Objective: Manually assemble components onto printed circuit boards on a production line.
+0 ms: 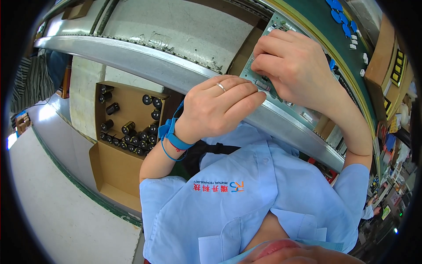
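Green printed circuit board (251, 75) beneath and between both hands, alongside the silver metal rail (145, 59), partly hidden by fingers and knuckles. Right hand (295, 66) above the board, with fingers bent downward toward the parts mounted there; impossible to tell whether gripping anything. Left hand (220, 105) over the rail at the board's near edge, with fingers drawn together and curled, tips mostly out of sight; grip likewise impossible to tell. Plain ring (221, 87) on a left finger, blue wrist strap (179, 141) around the left wrist. Near the left forearm, an open cardboard box (127, 97) with black cylindrical capacitors (143, 137), mostly clustered along one side. At upper right, blue disc-shaped components (336, 16) and small white connectors (353, 46), scattered on a dark green surface (313, 9).
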Demonstrator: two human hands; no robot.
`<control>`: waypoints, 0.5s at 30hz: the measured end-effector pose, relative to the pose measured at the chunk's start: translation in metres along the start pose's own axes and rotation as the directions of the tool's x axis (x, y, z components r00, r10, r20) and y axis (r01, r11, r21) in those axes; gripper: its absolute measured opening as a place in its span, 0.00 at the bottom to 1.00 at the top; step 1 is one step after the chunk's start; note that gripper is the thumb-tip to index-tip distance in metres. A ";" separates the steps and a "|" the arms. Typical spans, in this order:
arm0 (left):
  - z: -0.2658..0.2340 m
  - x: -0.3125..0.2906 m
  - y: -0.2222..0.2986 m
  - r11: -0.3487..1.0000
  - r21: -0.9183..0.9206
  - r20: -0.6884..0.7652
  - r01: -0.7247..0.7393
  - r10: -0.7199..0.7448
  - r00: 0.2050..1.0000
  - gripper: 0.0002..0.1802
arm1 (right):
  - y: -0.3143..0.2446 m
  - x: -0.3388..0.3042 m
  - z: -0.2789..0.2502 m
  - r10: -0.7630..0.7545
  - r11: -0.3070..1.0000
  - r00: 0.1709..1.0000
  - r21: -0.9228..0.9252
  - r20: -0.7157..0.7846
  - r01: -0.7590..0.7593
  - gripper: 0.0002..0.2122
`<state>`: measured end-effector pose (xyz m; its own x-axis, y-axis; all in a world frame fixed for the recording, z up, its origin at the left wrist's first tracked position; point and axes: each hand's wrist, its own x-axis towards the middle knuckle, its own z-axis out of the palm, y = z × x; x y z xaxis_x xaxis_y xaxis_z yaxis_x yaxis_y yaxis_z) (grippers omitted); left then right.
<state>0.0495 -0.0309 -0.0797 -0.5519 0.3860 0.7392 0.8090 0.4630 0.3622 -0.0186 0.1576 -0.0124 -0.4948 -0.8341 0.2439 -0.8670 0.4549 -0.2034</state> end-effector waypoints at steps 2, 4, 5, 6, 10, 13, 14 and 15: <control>0.001 0.000 0.000 1.000 0.001 -0.004 0.015 -0.015 1.000 0.11 | -0.006 0.000 0.004 0.044 0.999 0.999 -0.010 -0.018 -0.044 0.04; 0.000 0.000 0.001 1.000 0.000 -0.008 0.029 -0.029 1.000 0.11 | -0.011 0.000 0.008 0.088 0.996 0.995 -0.020 -0.038 -0.089 0.05; 0.000 0.000 0.001 0.999 -0.002 -0.009 0.036 -0.036 0.999 0.11 | -0.012 0.001 0.010 0.100 0.994 0.993 -0.032 -0.064 -0.103 0.04; -0.001 0.001 0.001 0.999 -0.003 -0.009 0.043 -0.044 0.999 0.11 | -0.014 0.001 0.012 0.112 0.992 0.990 -0.045 -0.090 -0.116 0.05; -0.004 0.001 0.003 0.999 -0.023 -0.003 0.027 -0.027 1.000 0.13 | -0.020 -0.001 0.013 0.096 0.987 0.986 -0.116 -0.140 -0.112 0.04; -0.009 0.011 0.003 0.997 -0.054 0.094 0.058 -0.053 0.994 0.15 | -0.014 -0.006 0.006 -0.023 0.986 0.992 -0.167 -0.128 0.002 0.04; -0.008 0.013 0.004 0.996 -0.066 0.119 0.056 -0.048 0.992 0.15 | -0.008 -0.012 0.005 -0.044 0.984 0.986 -0.180 -0.162 0.014 0.03; -0.007 0.013 0.003 0.996 -0.062 0.139 0.065 -0.056 0.989 0.14 | -0.003 -0.015 -0.001 -0.016 0.989 0.979 -0.144 -0.204 -0.014 0.02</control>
<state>0.0462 -0.0295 -0.0646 -0.6192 0.4667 0.6315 0.7823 0.4368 0.4442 -0.0089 0.1691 -0.0143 -0.4825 -0.7601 0.4352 -0.8595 0.5066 -0.0681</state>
